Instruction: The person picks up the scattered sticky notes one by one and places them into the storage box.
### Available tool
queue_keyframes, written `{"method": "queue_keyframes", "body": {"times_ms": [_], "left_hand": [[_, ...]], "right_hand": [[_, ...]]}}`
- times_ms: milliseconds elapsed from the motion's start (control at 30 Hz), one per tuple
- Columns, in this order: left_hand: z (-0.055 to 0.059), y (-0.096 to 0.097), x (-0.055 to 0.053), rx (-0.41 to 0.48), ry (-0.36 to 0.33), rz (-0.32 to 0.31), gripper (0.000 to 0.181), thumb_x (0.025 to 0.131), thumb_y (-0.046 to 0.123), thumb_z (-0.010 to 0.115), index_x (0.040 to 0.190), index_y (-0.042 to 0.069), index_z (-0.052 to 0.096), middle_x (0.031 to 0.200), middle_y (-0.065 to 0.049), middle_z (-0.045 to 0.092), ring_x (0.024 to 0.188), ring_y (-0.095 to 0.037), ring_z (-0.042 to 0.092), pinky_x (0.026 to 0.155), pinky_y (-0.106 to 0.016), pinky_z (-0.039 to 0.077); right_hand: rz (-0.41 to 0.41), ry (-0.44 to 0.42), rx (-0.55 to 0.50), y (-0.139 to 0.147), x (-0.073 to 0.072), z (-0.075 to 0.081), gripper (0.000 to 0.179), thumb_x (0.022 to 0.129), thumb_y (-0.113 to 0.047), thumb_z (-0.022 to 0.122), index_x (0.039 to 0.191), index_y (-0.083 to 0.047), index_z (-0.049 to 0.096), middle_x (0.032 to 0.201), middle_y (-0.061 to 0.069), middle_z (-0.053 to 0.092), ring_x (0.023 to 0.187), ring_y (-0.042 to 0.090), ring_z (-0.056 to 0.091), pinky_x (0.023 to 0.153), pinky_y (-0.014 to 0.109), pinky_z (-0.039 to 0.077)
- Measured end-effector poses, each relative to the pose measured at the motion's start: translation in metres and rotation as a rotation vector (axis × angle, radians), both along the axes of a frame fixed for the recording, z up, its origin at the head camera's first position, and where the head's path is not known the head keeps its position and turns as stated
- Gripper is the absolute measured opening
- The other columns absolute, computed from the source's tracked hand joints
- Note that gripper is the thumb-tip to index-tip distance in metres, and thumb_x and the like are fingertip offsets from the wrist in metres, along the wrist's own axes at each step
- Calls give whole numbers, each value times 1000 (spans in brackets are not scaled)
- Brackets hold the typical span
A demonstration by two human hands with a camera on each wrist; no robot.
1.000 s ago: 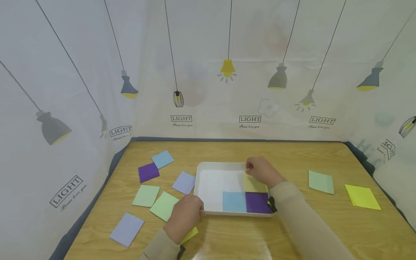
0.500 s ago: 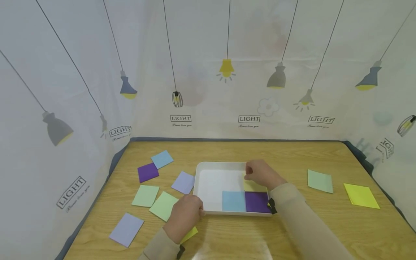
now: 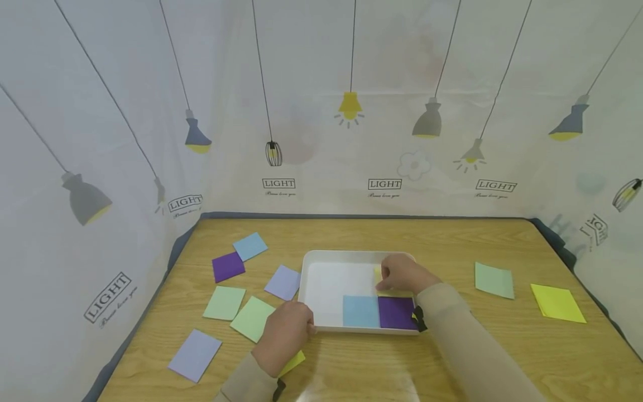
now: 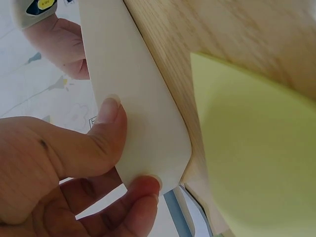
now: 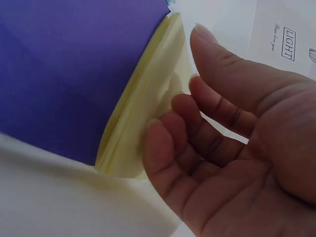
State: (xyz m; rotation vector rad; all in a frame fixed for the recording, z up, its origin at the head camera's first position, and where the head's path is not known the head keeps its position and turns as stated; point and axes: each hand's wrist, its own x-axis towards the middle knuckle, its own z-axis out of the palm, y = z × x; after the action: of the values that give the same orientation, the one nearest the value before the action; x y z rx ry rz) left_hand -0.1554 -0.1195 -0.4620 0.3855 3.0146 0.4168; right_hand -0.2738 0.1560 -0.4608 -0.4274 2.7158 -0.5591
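A white tray (image 3: 321, 279) lies on the wooden table, and my left hand (image 3: 286, 335) pinches its near left corner between thumb and fingers, as the left wrist view shows on the tray wall (image 4: 143, 98). Inside the tray, a light yellow pad of sticky notes (image 5: 143, 118) sits behind a purple pad (image 3: 397, 311), beside a light blue pad (image 3: 360, 311). My right hand (image 3: 406, 273) is over the yellow pad, its bent fingertips touching it and the thumb standing apart in the right wrist view. That hand covers much of the yellow pad in the head view.
Left of the tray lie several loose pads: blue (image 3: 250, 246), purple (image 3: 228, 266), lilac (image 3: 283, 282), green (image 3: 224, 302) and another yellow one (image 4: 256, 143) partly under my left forearm. A green pad (image 3: 494, 280) and a bright yellow pad (image 3: 558, 303) lie to the right.
My right hand has moved nearer to me across the yellow pad, from the tray's far side toward the purple pad. My left hand stays on the tray corner.
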Motion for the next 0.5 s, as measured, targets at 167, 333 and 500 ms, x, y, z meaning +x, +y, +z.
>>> {"method": "queue_keyframes", "body": {"times_ms": [167, 333, 500], "left_hand": [[-1, -1, 0, 3, 15, -6, 12, 79, 18, 84, 70, 15, 76, 75, 4, 71, 71, -13, 60, 62, -31, 55], [0, 0, 0, -5, 16, -5, 10, 79, 19, 84, 72, 16, 77, 77, 4, 72, 72, -13, 60, 63, -31, 56], [2, 1, 1, -8, 20, -10, 9, 79, 18, 84, 72, 15, 77, 78, 3, 73, 74, -14, 62, 64, -32, 56]], "right_hand": [[-22, -54, -28, 2, 1, -2, 30, 87, -27, 80, 73, -10, 60, 72, 0, 57, 68, 15, 51, 61, 26, 43], [-18, -45, -58, 4, 1, -4, 29, 88, -27, 79, 75, -10, 59, 71, -1, 55, 68, 14, 49, 61, 27, 42], [-9, -26, -72, 6, 1, -4, 30, 88, -26, 79, 74, -10, 58, 71, -1, 53, 68, 14, 48, 61, 27, 41]]}}
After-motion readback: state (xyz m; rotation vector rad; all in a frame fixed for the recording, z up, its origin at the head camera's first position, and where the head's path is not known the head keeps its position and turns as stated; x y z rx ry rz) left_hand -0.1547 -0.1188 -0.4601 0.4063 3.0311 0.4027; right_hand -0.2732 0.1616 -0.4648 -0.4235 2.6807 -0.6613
